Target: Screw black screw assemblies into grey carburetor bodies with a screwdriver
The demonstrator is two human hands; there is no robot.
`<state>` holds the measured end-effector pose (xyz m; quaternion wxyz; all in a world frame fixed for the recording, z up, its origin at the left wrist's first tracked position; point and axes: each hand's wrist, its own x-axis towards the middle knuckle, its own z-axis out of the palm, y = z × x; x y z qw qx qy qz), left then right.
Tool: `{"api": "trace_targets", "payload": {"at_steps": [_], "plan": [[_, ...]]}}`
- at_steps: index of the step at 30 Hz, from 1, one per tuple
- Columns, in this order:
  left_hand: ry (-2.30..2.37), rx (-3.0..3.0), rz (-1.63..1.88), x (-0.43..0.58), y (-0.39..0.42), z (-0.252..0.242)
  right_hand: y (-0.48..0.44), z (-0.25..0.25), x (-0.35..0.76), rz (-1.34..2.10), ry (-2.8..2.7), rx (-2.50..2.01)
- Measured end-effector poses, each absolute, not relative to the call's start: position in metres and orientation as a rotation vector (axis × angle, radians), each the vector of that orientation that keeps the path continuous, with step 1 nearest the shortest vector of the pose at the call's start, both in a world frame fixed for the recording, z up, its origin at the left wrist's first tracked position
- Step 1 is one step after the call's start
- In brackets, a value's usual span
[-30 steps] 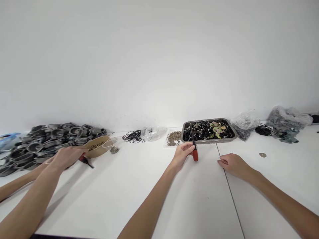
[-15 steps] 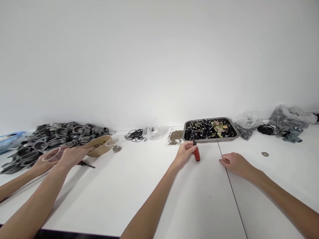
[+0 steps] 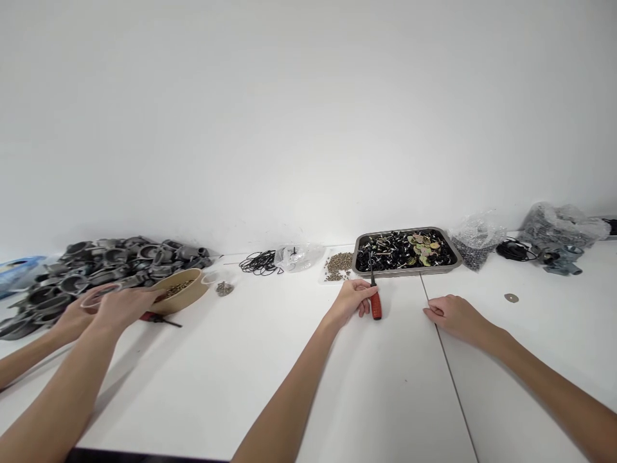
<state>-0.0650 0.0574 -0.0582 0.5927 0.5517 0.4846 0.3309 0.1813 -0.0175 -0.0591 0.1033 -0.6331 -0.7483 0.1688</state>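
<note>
I saw the left hand (image 3: 349,301) pinching a screwdriver (image 3: 376,307) between thumb and fingers, just in front of a shallow metal tray (image 3: 409,272); its stubby red handle pointed toward the person, its slim dark shaft toward the tray. The right hand (image 3: 452,314) rested on the smooth white table (image 3: 202,379) by a thin seam (image 3: 447,360), fingers curled together. Glossy black pieces (image 3: 378,262) and flat gold-green plates (image 3: 424,247) crowded the tray, and a thin roundish disc (image 3: 509,298) lay farther right.
</note>
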Motion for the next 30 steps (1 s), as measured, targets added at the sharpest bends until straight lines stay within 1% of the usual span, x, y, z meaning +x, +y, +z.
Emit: {"api": "trace_targets", "payload": {"at_steps": [9, 30], "plan": [[1.192, 1.256, 0.789, -0.0592, 0.0562, -0.0560, -0.0183, -0.0556, 0.1807, 0.489, -2.221, -1.854], [1.147, 1.356, 0.736, -0.0631, 0.0575, -0.0586, -0.0165, -0.0556, 0.1817, 0.506, -2.213, -1.837]]}}
